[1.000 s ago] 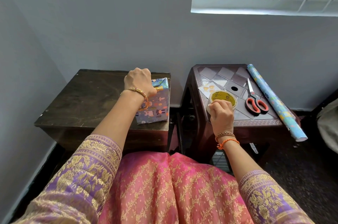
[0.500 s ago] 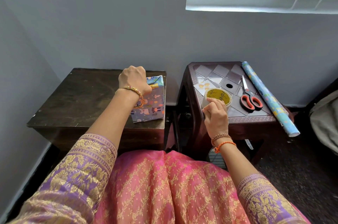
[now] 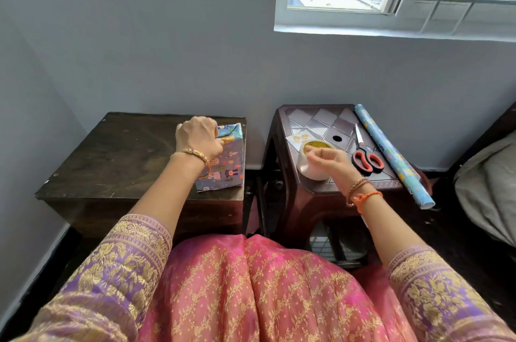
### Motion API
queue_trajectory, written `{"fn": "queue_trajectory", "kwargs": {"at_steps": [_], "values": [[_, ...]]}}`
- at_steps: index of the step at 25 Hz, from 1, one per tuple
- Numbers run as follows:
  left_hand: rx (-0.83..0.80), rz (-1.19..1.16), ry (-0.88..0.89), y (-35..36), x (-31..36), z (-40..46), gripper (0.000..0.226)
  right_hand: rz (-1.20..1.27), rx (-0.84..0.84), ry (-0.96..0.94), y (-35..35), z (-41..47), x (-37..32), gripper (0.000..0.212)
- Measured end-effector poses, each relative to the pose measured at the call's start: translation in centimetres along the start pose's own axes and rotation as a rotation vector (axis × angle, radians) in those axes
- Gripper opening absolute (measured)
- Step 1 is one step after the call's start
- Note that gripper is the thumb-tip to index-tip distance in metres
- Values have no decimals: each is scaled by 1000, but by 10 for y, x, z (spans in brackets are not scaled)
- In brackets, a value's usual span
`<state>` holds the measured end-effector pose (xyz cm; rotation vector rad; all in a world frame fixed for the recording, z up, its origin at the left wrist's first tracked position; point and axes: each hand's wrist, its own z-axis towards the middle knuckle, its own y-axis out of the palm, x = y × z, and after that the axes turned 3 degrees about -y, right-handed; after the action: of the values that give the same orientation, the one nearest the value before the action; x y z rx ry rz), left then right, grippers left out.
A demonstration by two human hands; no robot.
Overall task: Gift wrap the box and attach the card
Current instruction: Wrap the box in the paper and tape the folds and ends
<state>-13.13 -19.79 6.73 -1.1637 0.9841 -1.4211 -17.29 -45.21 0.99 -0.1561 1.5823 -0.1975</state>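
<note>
The box (image 3: 226, 163), wrapped in blue cartoon-print paper, stands on the dark wooden table (image 3: 117, 152) at its right edge. My left hand (image 3: 198, 137) holds the box's upper left side with curled fingers, near the folded paper end. On the brown plastic stool (image 3: 321, 124) sits a roll of clear tape (image 3: 310, 169) with a yellow core. My right hand (image 3: 331, 160) rests over the roll, fingers curled and pinching at its top rim. A small white card (image 3: 296, 137) with yellow marks lies just behind the roll, partly hidden by it.
Red-handled scissors (image 3: 365, 157) lie on the stool to the right of the tape. A roll of blue wrapping paper (image 3: 391, 153) runs along the stool's right edge and overhangs the front. A grey bundle (image 3: 488, 182) sits at far right. A narrow gap separates table and stool.
My right hand has shifted from the roll's near side onto its top rim and turned, fingers pinching there. My left hand stays on the box. The camera view tilted slightly.
</note>
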Motion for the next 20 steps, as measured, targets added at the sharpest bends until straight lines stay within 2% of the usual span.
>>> {"fn": "queue_trajectory", "kwargs": {"at_steps": [2,4,6,8,10,12,14,16,20], "values": [[55,-84,6,8,-8,-7,25,272,23,18,2,-2,-16,35],[151,-204,6,19,-18,-17,22,471,-64,42,11,-2,-30,61],[251,-319,10,29,-25,-24,21,541,-177,56,23,7,-42,81],[283,-414,7,35,-27,-29,24,485,-311,33,40,13,-57,90],[281,-486,-3,35,-29,-30,33,409,-408,18,61,17,-75,83],[281,-548,-12,34,-31,-32,35,269,-436,-29,81,22,-87,53],[308,-573,7,36,-35,-34,30,28,-430,-123,98,29,-95,25],[328,-559,19,38,-34,-36,29,-194,-435,-188,109,37,-97,19],[318,-570,-25,42,-29,-34,29,-417,-333,-245,120,49,-91,27]]}}
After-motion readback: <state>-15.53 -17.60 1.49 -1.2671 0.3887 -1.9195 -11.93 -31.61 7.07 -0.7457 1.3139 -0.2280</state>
